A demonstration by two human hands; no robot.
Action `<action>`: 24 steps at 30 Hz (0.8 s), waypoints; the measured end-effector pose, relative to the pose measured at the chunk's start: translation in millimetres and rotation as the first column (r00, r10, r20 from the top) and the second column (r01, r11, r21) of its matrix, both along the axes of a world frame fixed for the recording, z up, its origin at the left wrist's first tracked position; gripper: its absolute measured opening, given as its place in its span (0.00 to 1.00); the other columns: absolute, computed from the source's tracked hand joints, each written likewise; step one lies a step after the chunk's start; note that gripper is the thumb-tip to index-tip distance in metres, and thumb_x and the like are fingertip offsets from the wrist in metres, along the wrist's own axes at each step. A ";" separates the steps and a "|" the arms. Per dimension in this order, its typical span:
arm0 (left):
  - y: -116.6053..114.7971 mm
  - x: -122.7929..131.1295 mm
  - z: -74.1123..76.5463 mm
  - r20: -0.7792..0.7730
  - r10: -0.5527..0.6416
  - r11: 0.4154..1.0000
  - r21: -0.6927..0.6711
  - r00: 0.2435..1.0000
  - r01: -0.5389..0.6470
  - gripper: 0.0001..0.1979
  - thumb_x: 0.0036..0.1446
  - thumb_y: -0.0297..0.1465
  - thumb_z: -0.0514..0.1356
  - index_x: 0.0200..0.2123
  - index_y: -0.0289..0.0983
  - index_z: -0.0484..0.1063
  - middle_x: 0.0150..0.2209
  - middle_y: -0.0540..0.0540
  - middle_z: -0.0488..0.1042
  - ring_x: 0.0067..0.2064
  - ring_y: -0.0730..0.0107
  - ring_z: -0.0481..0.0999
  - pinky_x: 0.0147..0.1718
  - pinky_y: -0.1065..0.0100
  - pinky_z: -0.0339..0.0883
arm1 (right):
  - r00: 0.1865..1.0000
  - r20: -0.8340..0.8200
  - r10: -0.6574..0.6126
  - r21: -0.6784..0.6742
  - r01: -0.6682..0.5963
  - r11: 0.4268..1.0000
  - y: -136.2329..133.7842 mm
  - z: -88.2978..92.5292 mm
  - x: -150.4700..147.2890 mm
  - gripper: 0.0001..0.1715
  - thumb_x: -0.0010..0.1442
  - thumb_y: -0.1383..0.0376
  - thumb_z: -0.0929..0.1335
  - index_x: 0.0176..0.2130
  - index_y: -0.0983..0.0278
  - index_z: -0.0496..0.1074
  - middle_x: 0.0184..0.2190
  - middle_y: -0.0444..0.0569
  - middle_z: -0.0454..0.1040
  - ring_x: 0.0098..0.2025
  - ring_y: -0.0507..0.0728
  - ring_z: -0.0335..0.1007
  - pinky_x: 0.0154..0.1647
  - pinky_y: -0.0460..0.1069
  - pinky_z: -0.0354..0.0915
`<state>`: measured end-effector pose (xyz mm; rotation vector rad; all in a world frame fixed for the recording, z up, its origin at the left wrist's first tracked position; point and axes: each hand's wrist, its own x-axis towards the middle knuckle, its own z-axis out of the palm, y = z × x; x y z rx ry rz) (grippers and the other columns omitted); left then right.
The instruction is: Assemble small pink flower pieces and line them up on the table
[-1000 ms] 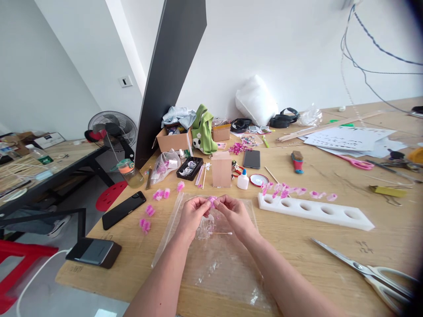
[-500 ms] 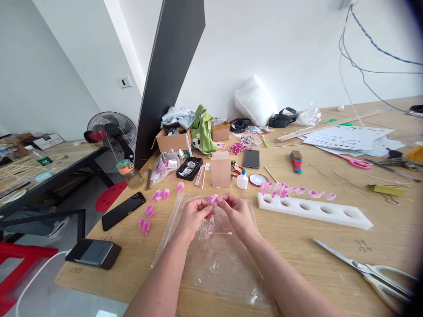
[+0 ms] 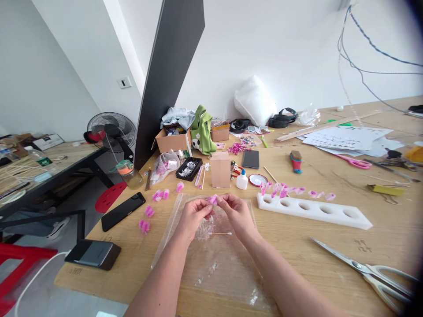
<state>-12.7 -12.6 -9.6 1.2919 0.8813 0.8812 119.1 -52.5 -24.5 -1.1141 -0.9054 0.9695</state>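
My left hand (image 3: 192,215) and my right hand (image 3: 235,212) meet above a clear plastic sheet (image 3: 218,264) on the wooden table. Both pinch one small pink paper flower (image 3: 212,199) between their fingertips. Under the hands lie a heap of pale pink scraps (image 3: 206,228) and a thin stick (image 3: 222,233). Loose pink flowers (image 3: 157,194) are scattered to the left, and a row of pink petals (image 3: 291,190) lies to the right.
A white foam strip with round holes (image 3: 313,211) sits right of the hands, large scissors (image 3: 366,269) nearer the front right. A black phone (image 3: 123,210) and a power bank (image 3: 93,254) lie left. A glue bottle (image 3: 242,180), pink block (image 3: 220,169) and boxes stand behind.
The hands have shifted very slightly up and stay pinched on the pink flower. Nothing else has moved.
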 end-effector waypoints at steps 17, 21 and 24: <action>-22.7 -13.8 0.1 0.170 0.521 -0.042 0.984 0.836 -0.174 0.14 0.53 0.19 0.60 0.40 0.42 0.72 0.43 0.44 0.65 0.47 0.63 0.69 0.42 0.61 0.70 | 0.964 -0.119 -0.236 0.033 0.241 0.970 4.4 -9.6 9.8 0.27 0.56 0.44 0.65 0.35 0.65 0.74 0.28 0.48 0.70 0.33 0.56 0.65 0.38 0.50 0.62; -27.7 -12.0 0.0 0.192 0.547 -0.116 0.981 0.815 -0.154 0.14 0.51 0.20 0.62 0.39 0.43 0.73 0.43 0.44 0.63 0.49 0.61 0.67 0.43 0.58 0.71 | 0.958 -0.122 -0.258 0.041 0.264 0.964 4.0 -9.8 10.0 0.26 0.56 0.44 0.65 0.34 0.64 0.74 0.27 0.47 0.70 0.32 0.55 0.65 0.37 0.49 0.62; -29.0 -9.2 0.9 0.194 0.542 -0.109 0.981 0.818 -0.160 0.13 0.52 0.20 0.61 0.38 0.43 0.73 0.43 0.44 0.64 0.49 0.61 0.67 0.43 0.58 0.70 | 0.966 -0.077 -0.246 0.055 0.251 0.967 3.2 -8.4 9.9 0.26 0.57 0.45 0.64 0.34 0.64 0.74 0.27 0.47 0.70 0.32 0.55 0.65 0.37 0.49 0.62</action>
